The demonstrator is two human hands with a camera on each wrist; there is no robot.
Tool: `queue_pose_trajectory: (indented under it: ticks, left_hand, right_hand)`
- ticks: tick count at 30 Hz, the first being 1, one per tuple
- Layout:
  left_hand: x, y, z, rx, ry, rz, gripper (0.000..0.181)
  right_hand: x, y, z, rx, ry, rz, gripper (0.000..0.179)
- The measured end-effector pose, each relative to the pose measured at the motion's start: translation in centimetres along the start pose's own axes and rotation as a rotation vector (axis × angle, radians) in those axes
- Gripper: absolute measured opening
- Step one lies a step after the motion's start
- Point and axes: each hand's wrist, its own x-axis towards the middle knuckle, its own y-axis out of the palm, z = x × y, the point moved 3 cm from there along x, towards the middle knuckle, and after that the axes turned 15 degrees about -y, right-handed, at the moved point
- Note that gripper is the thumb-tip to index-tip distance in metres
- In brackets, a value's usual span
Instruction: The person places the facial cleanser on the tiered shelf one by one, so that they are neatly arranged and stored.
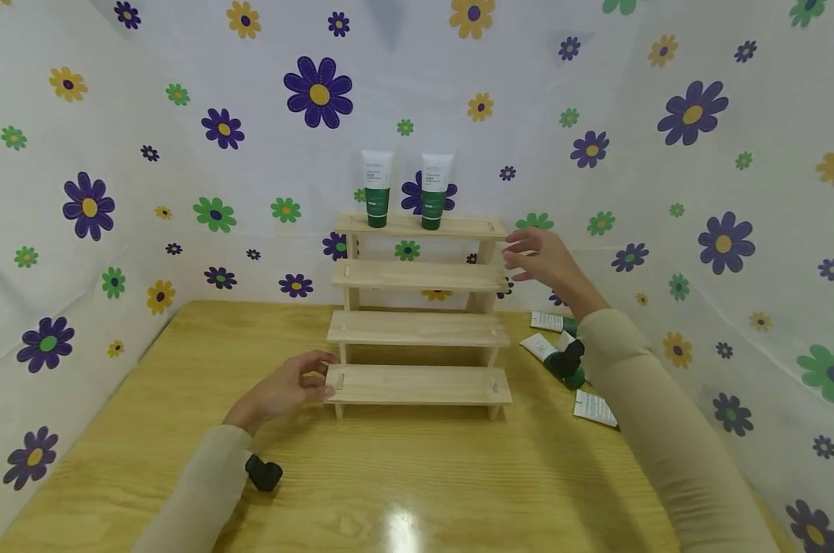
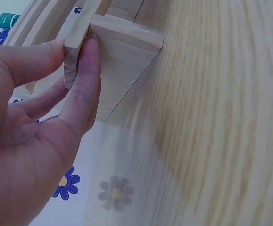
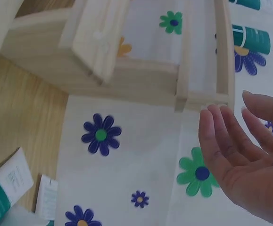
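Observation:
A stepped wooden rack (image 1: 417,329) with several shelves stands on the table. Two white-and-green tubes, a left tube (image 1: 377,192) and a right tube (image 1: 434,193), stand upright on its top shelf. My left hand (image 1: 286,390) pinches the left end of the lowest shelf (image 2: 75,56) between thumb and fingers. Beside the right end of the upper shelves is my right hand (image 1: 537,261), its fingers loosely bent and nothing in them. In the right wrist view its fingertips (image 3: 214,110) come close to the top shelf's end; whether they touch it I cannot tell.
Several more tubes (image 1: 595,408) lie on the wooden table (image 1: 403,468) right of the rack, partly hidden by my right forearm. A white flowered cloth (image 1: 203,77) encloses the back and sides. Black wrist cameras (image 1: 263,473) sit at both wrists.

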Motion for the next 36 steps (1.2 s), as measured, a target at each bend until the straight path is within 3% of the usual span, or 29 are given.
queue_pose_trajectory:
  ticks: [13, 36]
  left_hand:
    - [0.0, -0.2, -0.2, 0.009, 0.007, -0.005, 0.059]
    - [-0.1, -0.2, 0.1, 0.006, 0.008, -0.021, 0.058]
  right_hand:
    - [-1.9, -1.5, -3.0, -0.090, 0.115, 0.077, 0.051]
    - [-4.9, -1.6, -6.0, -0.149, 0.156, 0.215, 0.042]
